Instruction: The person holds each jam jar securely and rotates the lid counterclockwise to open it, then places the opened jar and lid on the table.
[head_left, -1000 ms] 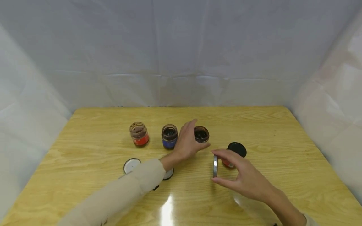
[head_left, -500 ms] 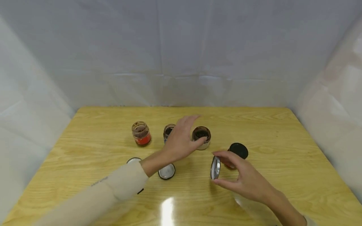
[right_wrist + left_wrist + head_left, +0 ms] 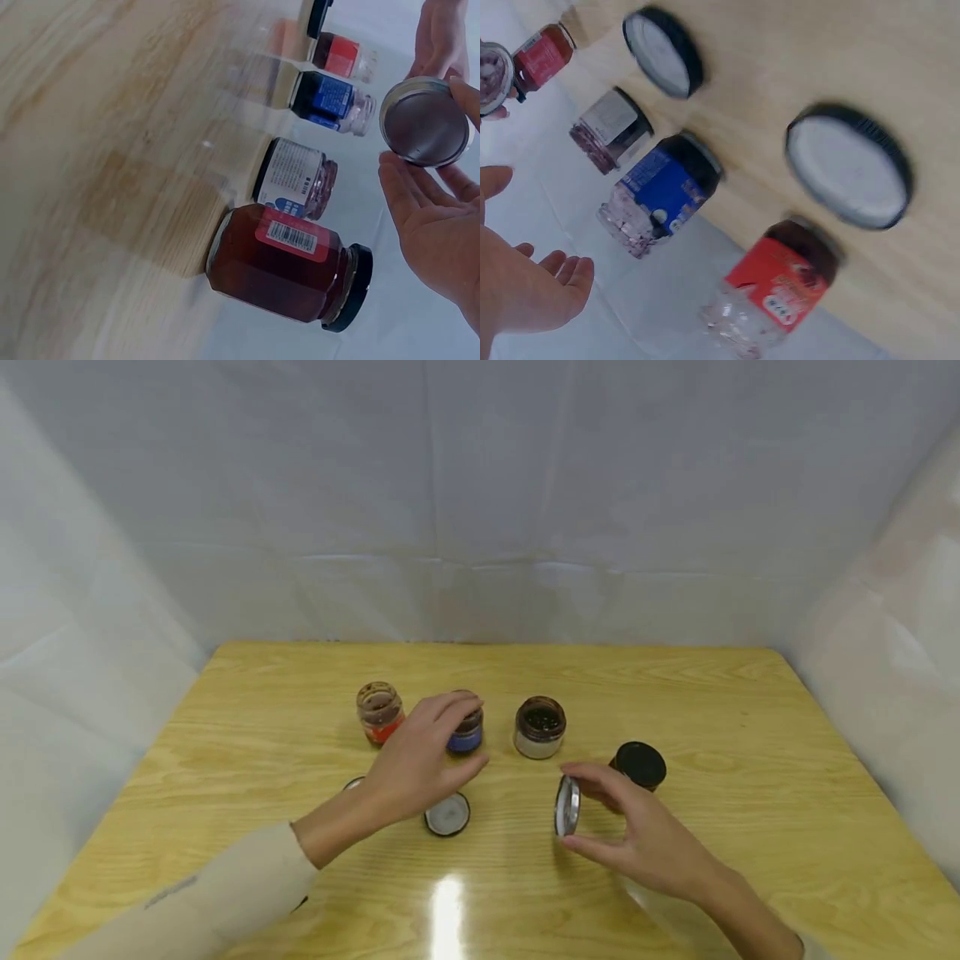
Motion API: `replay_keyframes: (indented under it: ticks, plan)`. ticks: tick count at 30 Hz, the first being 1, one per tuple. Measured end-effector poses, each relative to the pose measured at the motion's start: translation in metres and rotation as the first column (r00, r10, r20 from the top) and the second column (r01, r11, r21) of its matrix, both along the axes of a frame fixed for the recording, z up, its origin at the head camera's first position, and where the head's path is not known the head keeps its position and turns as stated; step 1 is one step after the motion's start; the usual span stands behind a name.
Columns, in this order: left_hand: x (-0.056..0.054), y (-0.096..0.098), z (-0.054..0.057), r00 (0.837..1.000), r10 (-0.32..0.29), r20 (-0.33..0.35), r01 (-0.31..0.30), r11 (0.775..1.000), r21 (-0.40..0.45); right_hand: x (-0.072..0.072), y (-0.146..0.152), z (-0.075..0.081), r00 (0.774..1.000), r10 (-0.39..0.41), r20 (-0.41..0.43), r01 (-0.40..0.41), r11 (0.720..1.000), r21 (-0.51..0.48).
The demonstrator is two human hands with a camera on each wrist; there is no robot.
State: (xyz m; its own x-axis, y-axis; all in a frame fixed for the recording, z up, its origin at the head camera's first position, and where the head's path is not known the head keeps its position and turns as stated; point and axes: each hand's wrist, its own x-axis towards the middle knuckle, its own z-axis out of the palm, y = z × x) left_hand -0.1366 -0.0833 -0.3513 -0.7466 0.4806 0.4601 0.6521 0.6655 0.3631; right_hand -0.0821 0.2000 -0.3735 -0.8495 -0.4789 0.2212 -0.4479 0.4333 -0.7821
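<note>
My right hand (image 3: 652,839) pinches a jar lid (image 3: 567,806) on edge between fingertips and thumb, its pale inside turned left. Just behind that hand stands a capped jar (image 3: 274,262) of dark red contents with a black lid. My left hand (image 3: 420,764) holds nothing; its fingers are spread loosely and overlap the blue-label jar (image 3: 465,742) in the head view, while the left wrist view shows a gap between them. Left of it is an uncapped red-label jar (image 3: 380,714), partly covered by the hand. An uncapped white-label jar (image 3: 540,735) with dark contents stands between the hands.
Two lids lie on the wooden table (image 3: 712,693) with pale insides up: one lid (image 3: 447,815) below my left hand, another lid (image 3: 847,165) mostly hidden by the wrist in the head view. White sheeting (image 3: 495,510) encloses the back and both sides.
My left hand has moved left and nearer, away from the white-label jar and across the blue-label one. The lid in my right hand has turned from edge-on to show its inside.
</note>
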Motion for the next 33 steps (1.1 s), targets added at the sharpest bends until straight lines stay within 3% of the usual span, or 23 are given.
replay_keyframes:
  ticks: [5, 14, 20, 24, 28, 33]
  plan:
    - [0.012, -0.013, -0.008, 1.0, 0.0, -0.012, 0.0, 1.0, -0.009, -0.002, -0.002, -0.002, 0.999, -0.038, 0.035, 0.037, 0.998, 0.047]
    - [0.026, -0.035, -0.033, 0.997, -0.031, -0.065, 0.022, 0.99, -0.139, -0.011, -0.008, -0.011, 0.986, 0.014, 0.164, -0.016, 1.0, 0.014]
    - [0.032, -0.044, -0.046, 0.996, -0.028, -0.085, -0.001, 0.946, -0.325, -0.015, -0.013, -0.018, 0.967, 0.021, 0.254, -0.033, 0.999, 0.041]
    - [0.035, -0.047, -0.051, 0.996, -0.029, -0.084, -0.006, 0.918, -0.397, -0.018, -0.017, -0.023, 0.954, 0.02, 0.299, -0.04, 0.997, 0.061]
    - [0.036, -0.049, -0.053, 0.996, -0.034, -0.087, -0.006, 0.907, -0.422, -0.021, -0.02, -0.028, 0.952, -0.006, 0.305, -0.031, 0.993, 0.118]
    - [0.038, -0.05, -0.056, 0.995, -0.05, -0.089, 0.007, 0.902, -0.432, -0.022, -0.022, -0.032, 0.973, -0.035, 0.229, -0.021, 0.971, 0.238]
